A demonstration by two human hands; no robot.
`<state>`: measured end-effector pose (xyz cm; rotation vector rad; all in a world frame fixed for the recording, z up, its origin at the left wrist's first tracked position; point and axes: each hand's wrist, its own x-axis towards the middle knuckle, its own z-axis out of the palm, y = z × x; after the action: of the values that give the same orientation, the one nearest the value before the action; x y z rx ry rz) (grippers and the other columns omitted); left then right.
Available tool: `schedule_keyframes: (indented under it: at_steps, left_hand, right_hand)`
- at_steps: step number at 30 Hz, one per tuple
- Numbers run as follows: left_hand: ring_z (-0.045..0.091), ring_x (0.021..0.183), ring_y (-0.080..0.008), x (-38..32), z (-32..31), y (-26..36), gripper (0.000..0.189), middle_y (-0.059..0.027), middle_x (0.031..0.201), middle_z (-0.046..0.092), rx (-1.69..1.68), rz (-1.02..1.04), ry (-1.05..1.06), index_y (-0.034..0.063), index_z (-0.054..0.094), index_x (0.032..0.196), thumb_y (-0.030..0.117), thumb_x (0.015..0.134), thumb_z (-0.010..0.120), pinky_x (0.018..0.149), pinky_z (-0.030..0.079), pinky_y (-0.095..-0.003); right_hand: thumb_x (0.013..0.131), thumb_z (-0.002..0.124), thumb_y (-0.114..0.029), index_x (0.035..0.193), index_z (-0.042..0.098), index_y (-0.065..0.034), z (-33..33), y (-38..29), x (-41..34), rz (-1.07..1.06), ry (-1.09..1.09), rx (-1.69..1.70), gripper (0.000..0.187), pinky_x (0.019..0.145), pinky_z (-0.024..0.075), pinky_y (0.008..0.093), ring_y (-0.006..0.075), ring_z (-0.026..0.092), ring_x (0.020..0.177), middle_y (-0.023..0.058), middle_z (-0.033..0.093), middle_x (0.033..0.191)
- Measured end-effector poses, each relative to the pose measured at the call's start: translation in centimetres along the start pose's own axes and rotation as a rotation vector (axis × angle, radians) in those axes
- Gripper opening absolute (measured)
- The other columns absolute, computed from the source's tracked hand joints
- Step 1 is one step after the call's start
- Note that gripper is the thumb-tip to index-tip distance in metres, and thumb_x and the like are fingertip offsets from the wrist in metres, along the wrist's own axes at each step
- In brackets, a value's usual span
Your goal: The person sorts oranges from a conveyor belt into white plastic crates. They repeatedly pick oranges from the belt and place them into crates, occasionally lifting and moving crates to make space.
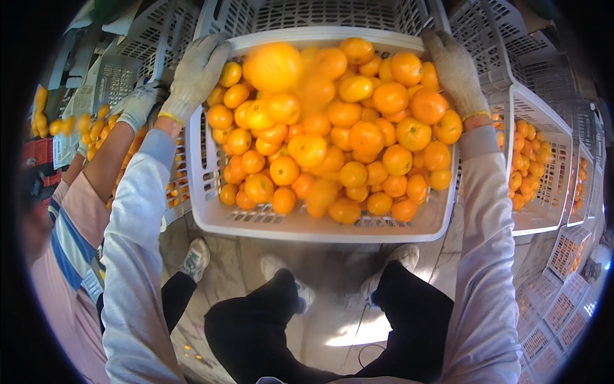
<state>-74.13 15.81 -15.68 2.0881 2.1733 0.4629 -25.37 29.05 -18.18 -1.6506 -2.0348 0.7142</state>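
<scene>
Directly before me is a white plastic crate (316, 233) with slotted walls, holding a heap of orange citrus fruit (367, 137), mandarins by their look. My left hand (196, 79), in a pale knit work glove, grips the crate's far left corner. At the far right corner my right hand (453, 74), gloved the same way, has hold of the rim. The fingertips of both hands are partly hidden at the rim. Several fruits near the crate's far left and middle are blurred, and one blurred fruit (273, 67) looks larger than the rest.
A co-worker (72, 230) stands close on my left, a gloved hand (141, 103) at another crate of fruit. White crates with fruit (542, 197) line my right side. Another crate (321, 17) stands beyond mine. Small orange bits (192, 353) lie on the floor (230, 336).
</scene>
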Motion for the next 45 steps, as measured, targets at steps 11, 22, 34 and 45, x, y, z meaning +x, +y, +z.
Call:
schedule_keyframes:
  at_steps: [11,22,34,45]
  left_hand:
    - [0.066,0.128,-0.0429,1.3,0.1,3.2,0.056,-0.0270,0.129,0.073,0.093,0.006,-0.111,0.0000,0.071,0.131,0.051,0.112,0.056,0.111,0.054,-0.0568]
    - [0.061,0.131,-0.0413,4.4,-0.3,6.5,0.048,-0.0230,0.135,0.067,0.123,0.002,-0.356,-0.0001,0.066,0.131,0.043,0.110,0.064,0.108,0.054,-0.0561]
    - [0.059,0.140,-0.0434,8.9,-0.5,9.1,0.059,-0.0233,0.145,0.065,0.114,-0.055,-0.517,0.0041,0.062,0.147,0.045,0.106,0.068,0.117,0.047,-0.0611]
    - [0.058,0.147,-0.0416,5.6,1.5,21.9,0.056,-0.0080,0.154,0.068,-0.066,0.371,-0.384,0.0177,0.074,0.143,0.036,0.090,0.082,0.127,0.038,-0.0717]
  right_hand:
    - [0.106,0.064,-0.015,0.139,0.071,-0.0109,0.4,2.7,-0.4,-0.308,0.027,-0.235,0.034,0.093,0.0650,0.0524,0.0490,0.076,0.112,0.0233,0.074,0.138]
    - [0.114,0.057,-0.052,0.134,0.072,-0.0086,-3.0,-1.8,-3.4,0.387,-0.129,-0.042,0.050,0.100,0.0572,0.0619,0.0546,0.072,0.114,0.0315,0.076,0.120]
    - [0.112,0.061,-0.045,0.138,0.071,-0.0105,-4.9,-2.3,-1.6,0.542,-0.224,-0.010,0.045,0.104,0.0559,0.0608,0.0548,0.070,0.120,0.0327,0.070,0.128]
    - [0.093,0.082,-0.048,0.140,0.076,-0.0173,-1.0,-14.2,-12.0,0.149,-0.155,-0.366,0.056,0.120,0.0398,0.0739,0.0616,0.038,0.153,0.0295,0.053,0.158]
